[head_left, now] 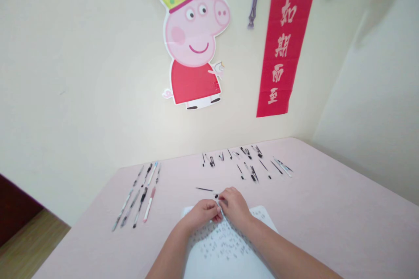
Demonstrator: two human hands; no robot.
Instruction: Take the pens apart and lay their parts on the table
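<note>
Paper (225,266) lies at the near middle of the tabletop (334,213), beneath the left hand (205,212) and right hand (234,205), a refill (205,189) just beyond. Pens (140,205) lie in two rows to the left, pen parts (253,174) farther back, right of middle. On the wall (98,74) behind hangs a cutout (195,82), with a banner (279,59) to its right.

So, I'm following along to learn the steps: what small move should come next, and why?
Perhaps reach for the dark stick with the left hand: it lies untouched on the table just beyond that hand and the right hand, nearer than the pieces farther back. Whether either hand holds anything is too small to tell.
</note>
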